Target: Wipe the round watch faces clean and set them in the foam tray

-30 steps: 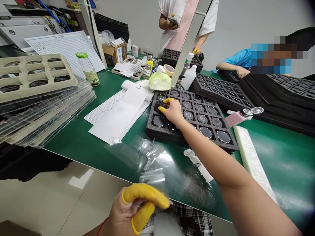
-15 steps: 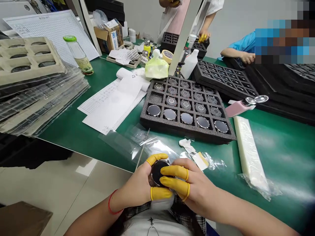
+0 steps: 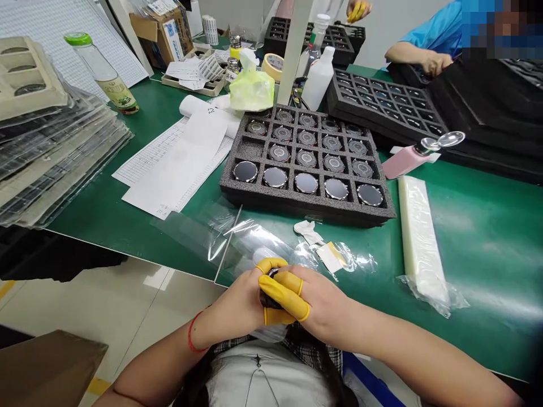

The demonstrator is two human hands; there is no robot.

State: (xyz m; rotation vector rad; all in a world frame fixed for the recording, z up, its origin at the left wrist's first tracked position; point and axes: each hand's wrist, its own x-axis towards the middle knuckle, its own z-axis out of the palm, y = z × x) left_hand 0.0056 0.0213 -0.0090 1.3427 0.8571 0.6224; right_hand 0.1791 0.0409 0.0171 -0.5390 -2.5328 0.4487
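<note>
Close to my body, my left hand grips a round smartwatch case between thumb and fingers. My right hand closes over the same case from the other side, its fingers lying across the dark face. Yellow finger cots cover several fingertips on both hands. Most of the case is hidden by the fingers. Just past my hands, clear plastic film lies at the table edge. Beyond it stands a black foam tray of watch cases, the front row with smooth glass faces up and one slot in the left column bare.
Stacked plastic trays and a glass bottle are at left, beside paper sheets. A pink bottle and a wrapped white block lie right. A tissue pack and white bottle stand behind. Co-workers' hands are across the table.
My right fingers have folded further over the watch case, which now shows less of its face and looks tilted. The view has shifted, so the table things sit higher and further left.
</note>
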